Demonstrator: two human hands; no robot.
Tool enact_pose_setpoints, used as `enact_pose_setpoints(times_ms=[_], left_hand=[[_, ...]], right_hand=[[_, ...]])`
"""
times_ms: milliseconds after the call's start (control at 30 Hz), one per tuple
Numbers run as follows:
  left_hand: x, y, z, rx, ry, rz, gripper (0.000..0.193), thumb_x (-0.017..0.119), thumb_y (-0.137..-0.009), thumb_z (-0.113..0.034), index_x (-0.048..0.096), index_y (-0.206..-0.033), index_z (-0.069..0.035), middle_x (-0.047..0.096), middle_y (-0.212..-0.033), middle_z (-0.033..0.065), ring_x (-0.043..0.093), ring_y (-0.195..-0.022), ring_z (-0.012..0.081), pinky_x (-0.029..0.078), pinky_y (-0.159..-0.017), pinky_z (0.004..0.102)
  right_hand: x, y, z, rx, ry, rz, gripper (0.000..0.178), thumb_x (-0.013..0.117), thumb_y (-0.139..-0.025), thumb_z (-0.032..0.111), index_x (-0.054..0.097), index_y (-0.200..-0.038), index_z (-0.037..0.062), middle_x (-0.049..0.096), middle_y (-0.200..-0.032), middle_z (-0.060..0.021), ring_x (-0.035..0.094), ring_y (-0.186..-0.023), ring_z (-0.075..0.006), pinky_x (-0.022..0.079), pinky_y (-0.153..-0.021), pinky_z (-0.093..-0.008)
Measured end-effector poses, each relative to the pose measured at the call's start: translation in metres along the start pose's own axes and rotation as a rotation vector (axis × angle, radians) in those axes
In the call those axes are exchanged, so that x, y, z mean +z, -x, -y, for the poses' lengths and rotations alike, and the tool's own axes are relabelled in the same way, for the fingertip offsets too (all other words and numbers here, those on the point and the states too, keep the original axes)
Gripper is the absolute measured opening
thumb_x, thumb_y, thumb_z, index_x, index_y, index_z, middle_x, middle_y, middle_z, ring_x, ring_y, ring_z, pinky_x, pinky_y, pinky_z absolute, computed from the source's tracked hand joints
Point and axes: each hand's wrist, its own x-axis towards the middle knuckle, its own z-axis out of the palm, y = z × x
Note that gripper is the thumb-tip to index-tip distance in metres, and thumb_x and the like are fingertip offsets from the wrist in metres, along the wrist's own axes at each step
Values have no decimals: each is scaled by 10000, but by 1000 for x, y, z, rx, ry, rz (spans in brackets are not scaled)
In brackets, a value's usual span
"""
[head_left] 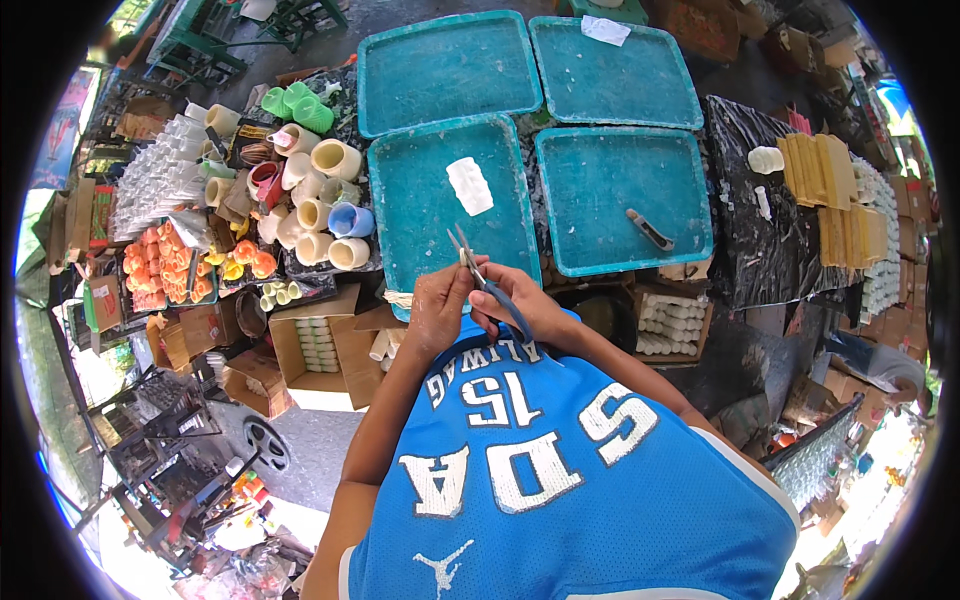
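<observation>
Scissors (492, 288) were gripped by the right hand (527, 302), long axis slanted leftward, tips toward the tray's far edge (440, 126), a small pale piece (463, 257) pinched by the left hand (441, 302).

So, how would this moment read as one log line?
right hand: holding blue-handled metal scissors; left hand: beside them, grip unclear; near-left teal plastic tray: white lumpy block; near-right teal plastic tray: grey utility knife

Blue-handled scissors (508, 304) — in right fingers (511, 278)
</observation>
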Motion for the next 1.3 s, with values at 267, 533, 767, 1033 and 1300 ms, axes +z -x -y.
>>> enact_pose_setpoints(times_ms=[267,533,767,1033,1300], left_hand=[[-13,-11,10,-141,399,-73,367,525,-1145,-296,741,-1131,-1,525,-720,-63,374,-622,10,274,-541,242],[-14,-10,13,-153,546,-85,391,529,-1143,-341,703,-1150,9,390,-654,-93,300,-558,17,236,-512,237],[3,-5,19,-157,725,-64,378,542,-1139,-344,725,-1216,-23,483,-674,-85,356,-594,6,247,-529,230],[12,-3,5,-45,282,-58,428,477,-1161,-312,676,-1325,29,654,-854,-27,599,-849,49,496,-769,229],[1,-6,17,-142,179,-70,356,500,-1151,-281,708,-1245,-8,634,-877,-36,522,-796,31,431,-717,228]], right_hand=[[11,16,12,39,48,-6,268,715,-1046,284,580,-1084,55,579,-667,8,542,-538,-56,417,-480,-238],[6,15,16,-52,34,97,560,688,-994,582,525,-1152,70,566,-714,-18,535,-615,-84,423,-577,-239],[3,9,12,-133,2,149,578,622,-1030,599,501,-1192,57,552,-762,-14,522,-675,-91,421,-625,-250],[-4,0,11,-73,0,50,470,699,-1035,468,538,-1174,49,549,-733,6,504,-609,-66,401,-546,-248],[6,10,11,45,16,-46,362,748,-1020,370,577,-1078,56,535,-616,38,493,-505,-51,372,-459,-245]])
